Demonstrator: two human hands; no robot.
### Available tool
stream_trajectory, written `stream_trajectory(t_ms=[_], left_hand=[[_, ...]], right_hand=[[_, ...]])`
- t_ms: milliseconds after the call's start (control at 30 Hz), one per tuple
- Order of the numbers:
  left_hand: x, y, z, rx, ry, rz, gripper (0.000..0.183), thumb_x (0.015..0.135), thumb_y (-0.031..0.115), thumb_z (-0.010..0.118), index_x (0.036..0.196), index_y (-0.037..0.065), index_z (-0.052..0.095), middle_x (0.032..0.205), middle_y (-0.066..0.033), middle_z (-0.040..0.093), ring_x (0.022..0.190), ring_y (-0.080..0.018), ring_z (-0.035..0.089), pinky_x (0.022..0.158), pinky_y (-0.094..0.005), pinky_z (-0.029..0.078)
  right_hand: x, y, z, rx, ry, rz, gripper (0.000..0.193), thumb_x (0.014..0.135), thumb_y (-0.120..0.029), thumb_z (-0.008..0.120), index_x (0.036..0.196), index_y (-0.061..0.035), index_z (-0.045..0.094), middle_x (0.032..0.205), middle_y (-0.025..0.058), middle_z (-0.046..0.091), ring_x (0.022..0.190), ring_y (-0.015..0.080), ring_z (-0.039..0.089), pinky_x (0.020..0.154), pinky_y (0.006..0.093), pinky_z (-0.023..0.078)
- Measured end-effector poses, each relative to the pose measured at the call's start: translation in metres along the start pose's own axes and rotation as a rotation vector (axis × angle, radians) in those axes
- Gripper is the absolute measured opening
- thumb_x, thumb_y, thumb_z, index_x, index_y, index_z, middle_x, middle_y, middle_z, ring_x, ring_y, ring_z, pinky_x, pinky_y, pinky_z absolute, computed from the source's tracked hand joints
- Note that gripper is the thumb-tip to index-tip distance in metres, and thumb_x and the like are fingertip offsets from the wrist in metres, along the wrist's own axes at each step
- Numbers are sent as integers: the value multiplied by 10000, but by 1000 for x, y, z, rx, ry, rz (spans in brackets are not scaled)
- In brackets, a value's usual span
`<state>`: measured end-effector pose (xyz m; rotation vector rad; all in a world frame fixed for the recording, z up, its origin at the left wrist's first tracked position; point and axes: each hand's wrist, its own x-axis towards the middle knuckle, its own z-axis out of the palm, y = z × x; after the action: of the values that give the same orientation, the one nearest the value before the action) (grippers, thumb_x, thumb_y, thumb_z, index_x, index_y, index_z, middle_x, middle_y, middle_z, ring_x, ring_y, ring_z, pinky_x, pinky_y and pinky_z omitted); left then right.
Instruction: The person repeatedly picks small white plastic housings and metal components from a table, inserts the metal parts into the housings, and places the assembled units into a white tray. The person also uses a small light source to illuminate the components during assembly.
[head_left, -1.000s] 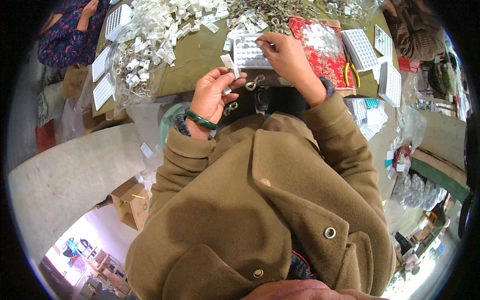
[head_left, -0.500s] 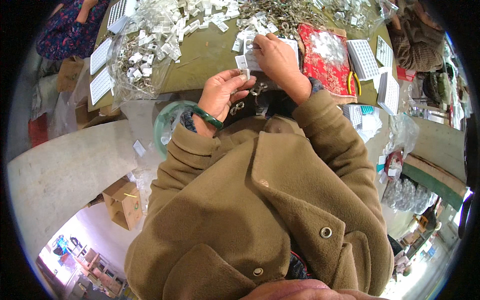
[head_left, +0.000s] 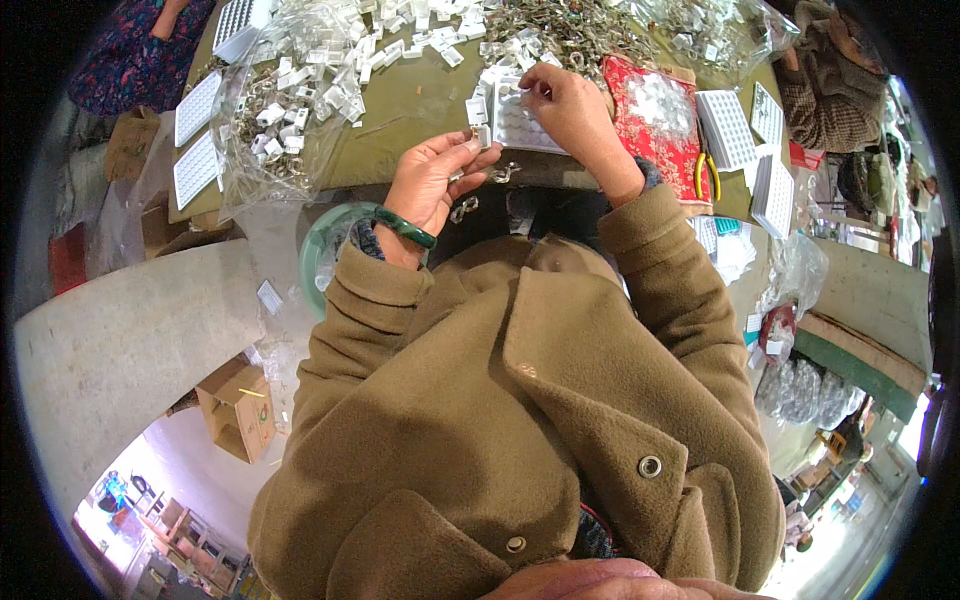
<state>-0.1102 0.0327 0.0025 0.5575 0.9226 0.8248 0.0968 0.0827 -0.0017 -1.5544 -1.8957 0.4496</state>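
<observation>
Between the thumb and fingers of my left hand [head_left: 430, 180] sits a small white plastic piece [head_left: 482, 136]. Below those fingers hang shiny metal chain links [head_left: 464, 208]; whether they join the white piece I cannot tell. A green bangle [head_left: 405, 228] circles my left wrist. My right hand [head_left: 580, 115] is over a white tray with rows of round dimples [head_left: 520, 133], at the table's near edge. Its thumb and forefinger are pinched together near the tray's far side, and anything between them is too small to make out.
Loose white plastic pieces [head_left: 400, 45] and a heap of metal parts [head_left: 570, 28] cover the table's far side. A clear bag [head_left: 275, 130] lies left. To the right are a red patterned cloth [head_left: 650, 150] with clear bits, yellow-handled pliers [head_left: 707, 178] and stacked white trays [head_left: 726, 130].
My right hand has shifted a little to the right, uncovering more of the dimpled tray. My left hand, still with the white piece, has moved slightly left.
</observation>
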Motion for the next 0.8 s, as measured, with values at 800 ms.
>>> stream_trajectory(t_ms=[800], left_hand=[[8, 1, 6, 18, -12, 47, 227, 912, 127, 592, 1102, 3, 600, 998, -93, 679, 887, -113, 664, 634, -156, 546]], right_hand=[[-18, -26, -18, 145, 15, -106, 157, 795, -171, 661, 848, -41, 591, 747, 147, 637, 702, 340, 627, 612, 393, 490]])
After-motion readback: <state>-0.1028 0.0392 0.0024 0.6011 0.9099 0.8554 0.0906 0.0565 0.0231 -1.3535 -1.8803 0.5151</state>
